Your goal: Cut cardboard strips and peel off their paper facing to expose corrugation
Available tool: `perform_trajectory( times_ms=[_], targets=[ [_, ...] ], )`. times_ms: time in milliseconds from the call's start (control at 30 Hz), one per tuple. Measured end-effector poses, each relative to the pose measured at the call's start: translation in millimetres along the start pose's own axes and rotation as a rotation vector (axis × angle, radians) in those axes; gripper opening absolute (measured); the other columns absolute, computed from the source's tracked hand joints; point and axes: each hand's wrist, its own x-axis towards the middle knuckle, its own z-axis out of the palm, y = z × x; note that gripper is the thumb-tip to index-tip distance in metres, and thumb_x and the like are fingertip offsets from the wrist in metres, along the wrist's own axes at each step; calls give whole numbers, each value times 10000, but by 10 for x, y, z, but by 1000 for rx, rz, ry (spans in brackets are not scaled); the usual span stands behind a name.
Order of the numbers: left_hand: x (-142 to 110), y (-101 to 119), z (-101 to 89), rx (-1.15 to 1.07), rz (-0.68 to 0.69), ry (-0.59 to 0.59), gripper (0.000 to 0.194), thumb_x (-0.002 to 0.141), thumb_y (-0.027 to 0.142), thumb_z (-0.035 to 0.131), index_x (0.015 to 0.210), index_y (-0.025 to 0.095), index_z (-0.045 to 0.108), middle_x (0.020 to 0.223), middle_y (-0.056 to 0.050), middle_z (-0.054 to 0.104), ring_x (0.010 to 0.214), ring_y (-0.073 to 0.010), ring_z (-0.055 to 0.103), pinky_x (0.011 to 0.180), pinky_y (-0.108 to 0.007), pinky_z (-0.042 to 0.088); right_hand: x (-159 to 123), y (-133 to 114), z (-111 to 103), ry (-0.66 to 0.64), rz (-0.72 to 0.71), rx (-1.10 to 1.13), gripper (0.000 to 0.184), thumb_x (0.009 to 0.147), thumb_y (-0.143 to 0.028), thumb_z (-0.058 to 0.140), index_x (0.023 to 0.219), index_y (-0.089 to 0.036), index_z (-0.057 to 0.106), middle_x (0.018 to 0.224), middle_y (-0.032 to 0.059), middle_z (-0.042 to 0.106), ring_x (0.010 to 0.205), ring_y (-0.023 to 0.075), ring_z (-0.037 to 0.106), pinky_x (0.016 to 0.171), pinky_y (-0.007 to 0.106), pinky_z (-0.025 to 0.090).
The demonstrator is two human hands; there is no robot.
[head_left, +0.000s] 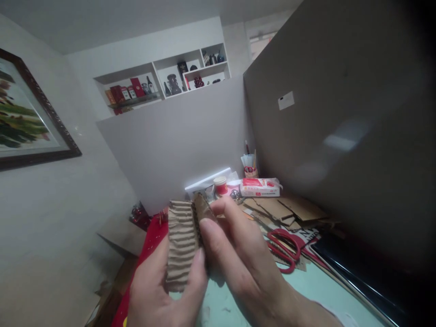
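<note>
A strip of brown corrugated cardboard (pixel 181 236) with its ridges exposed is held up in front of me, above the pale green desk mat (pixel 306 290). My left hand (pixel 160 290) grips its lower part, thumb pressed on the right edge. The fingers of my right hand (pixel 245 259) pinch the strip's upper right edge, where a flap of paper (pixel 202 205) is peeled away from the ridges.
Red-handled scissors (pixel 284 250) lie on the desk right of my hands, beside flat cardboard scraps (pixel 282 209). Behind stand a tissue pack (pixel 260 187), a red-lidded jar (pixel 220 185) and a cup of tools (pixel 250 169). Grey partitions (pixel 340 136) wall the desk.
</note>
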Motion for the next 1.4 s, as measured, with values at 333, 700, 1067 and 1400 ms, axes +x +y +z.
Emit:
perform_trajectory(
  times_ms=[333,700,1067,1400],
  targets=[
    [71,-167,118,75,342,83,185,850,284,617,983,275,743,904,28,778,805,-201,715,789,-293,542,6,69,66,-19,-31,-97,118,990,-142,426,914,-215,477,726,-44,516,581,117,476,551,261,389],
    [5,-80,117,117,171,161,123,792,325,612,770,276,723,653,72,675,638,-139,630,627,-238,461,6,91,-6,-63,221,248,176,1063,-284,441,896,-241,475,636,-106,455,521,64,415,505,193,381],
    [141,-35,3,-353,-152,-217,388,743,488,789,1012,210,778,923,-23,796,834,-207,743,707,-212,580,71,5,-103,-167,24,-18,152,1019,-185,432,874,-224,460,739,-60,466,627,105,446,578,248,389],
    [103,-25,-23,-240,-58,-144,182,752,395,753,817,232,799,733,22,740,636,-133,660,599,-172,539,67,16,-128,-193,27,-10,133,1024,-216,440,895,-237,462,737,-64,468,620,112,442,582,255,388]
  ],
)
